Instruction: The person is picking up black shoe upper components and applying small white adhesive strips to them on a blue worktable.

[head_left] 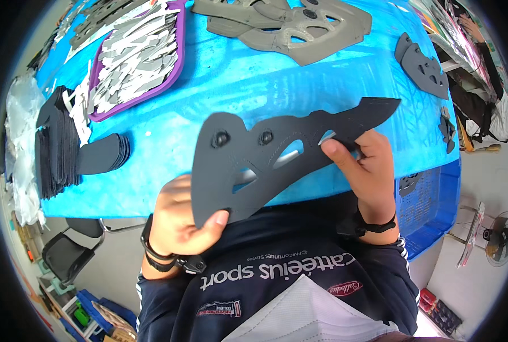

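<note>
Between my two hands is a flat dark-grey cut-out panel (248, 165), tilted and held up over the near edge of the table. It has a wavy upper edge, several openings and two round black studs near its left end. My left hand (185, 219) pinches the lower left corner, its thumb on the front face and the other fingers behind. My right hand (365, 165) grips the narrower right part, with the thumb by a small opening. The fingers behind the panel are partly hidden.
A purple tray (181, 51) of white and grey strips stands on the blue table (163, 134). Dark pieces are stacked (57, 151) at left. Similar grey panels (305, 40) lie at the back, more (422, 68) at right. A blue crate (436, 205) sits below right.
</note>
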Action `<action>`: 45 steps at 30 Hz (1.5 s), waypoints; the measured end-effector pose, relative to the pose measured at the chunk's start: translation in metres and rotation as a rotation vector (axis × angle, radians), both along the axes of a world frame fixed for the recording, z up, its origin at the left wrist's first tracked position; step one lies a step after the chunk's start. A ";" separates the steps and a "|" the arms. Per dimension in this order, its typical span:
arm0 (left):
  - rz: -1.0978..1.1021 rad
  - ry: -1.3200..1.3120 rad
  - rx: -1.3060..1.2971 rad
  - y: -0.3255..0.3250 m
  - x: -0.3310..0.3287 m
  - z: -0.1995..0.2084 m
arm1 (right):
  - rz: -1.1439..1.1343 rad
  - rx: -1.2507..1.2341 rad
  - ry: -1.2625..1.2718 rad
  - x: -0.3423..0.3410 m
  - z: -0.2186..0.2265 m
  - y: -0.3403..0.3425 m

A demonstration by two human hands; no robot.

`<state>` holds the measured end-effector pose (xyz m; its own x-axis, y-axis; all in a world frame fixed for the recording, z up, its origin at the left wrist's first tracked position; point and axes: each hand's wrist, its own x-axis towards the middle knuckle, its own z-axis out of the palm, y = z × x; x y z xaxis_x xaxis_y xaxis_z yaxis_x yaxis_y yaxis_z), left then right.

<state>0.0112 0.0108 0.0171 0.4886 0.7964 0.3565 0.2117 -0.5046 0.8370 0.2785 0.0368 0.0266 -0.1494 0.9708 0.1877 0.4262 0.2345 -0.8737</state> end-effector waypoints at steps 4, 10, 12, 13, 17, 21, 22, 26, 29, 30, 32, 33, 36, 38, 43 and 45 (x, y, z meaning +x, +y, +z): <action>-0.033 -0.054 0.028 0.004 -0.002 -0.005 | -0.027 -0.151 0.069 0.011 -0.011 0.001; 0.268 0.146 0.068 0.005 0.000 0.001 | 0.023 0.006 -0.126 0.006 -0.006 0.005; 0.274 0.150 0.042 0.003 -0.001 0.000 | 0.014 0.028 -0.172 0.005 -0.007 0.005; 0.301 0.155 0.026 0.002 -0.001 -0.001 | 0.013 0.023 -0.176 0.005 -0.007 0.006; 0.257 0.196 0.103 0.005 -0.003 -0.007 | 0.035 0.100 -0.320 0.002 -0.007 0.007; 0.234 0.215 0.096 0.007 0.000 -0.006 | -0.015 0.116 -0.378 -0.001 -0.009 0.008; 0.231 0.212 0.092 0.008 0.000 -0.006 | -0.017 0.112 -0.379 -0.001 -0.009 0.009; 0.254 0.258 0.095 0.006 0.002 -0.004 | -0.010 0.127 -0.420 -0.003 -0.008 0.008; 0.266 0.291 0.066 0.007 0.003 -0.002 | -0.016 0.134 -0.419 -0.002 -0.010 0.008; 0.267 0.291 0.067 0.007 0.003 -0.002 | -0.019 0.136 -0.405 -0.002 -0.010 0.008; 0.280 0.303 0.072 0.006 0.004 -0.003 | -0.022 0.131 -0.413 -0.003 -0.009 0.008; 0.279 0.303 0.072 0.007 0.004 -0.003 | -0.025 0.125 -0.423 -0.003 -0.009 0.007; 0.281 0.307 0.070 0.006 0.004 -0.003 | -0.020 0.139 -0.415 -0.002 -0.010 0.008; 0.281 0.309 0.079 0.007 0.005 -0.003 | -0.016 0.139 -0.418 -0.001 -0.010 0.008; 0.291 0.333 0.061 0.007 0.006 -0.002 | -0.023 0.140 -0.398 -0.004 -0.010 0.009; 0.291 0.348 0.055 0.007 0.006 -0.001 | -0.024 0.125 -0.419 -0.003 -0.009 0.007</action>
<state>0.0169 0.0178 0.0158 0.3454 0.9029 0.2560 0.6152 -0.4238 0.6648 0.2755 0.0443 0.0174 -0.2157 0.9485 0.2320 0.7444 0.3135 -0.5896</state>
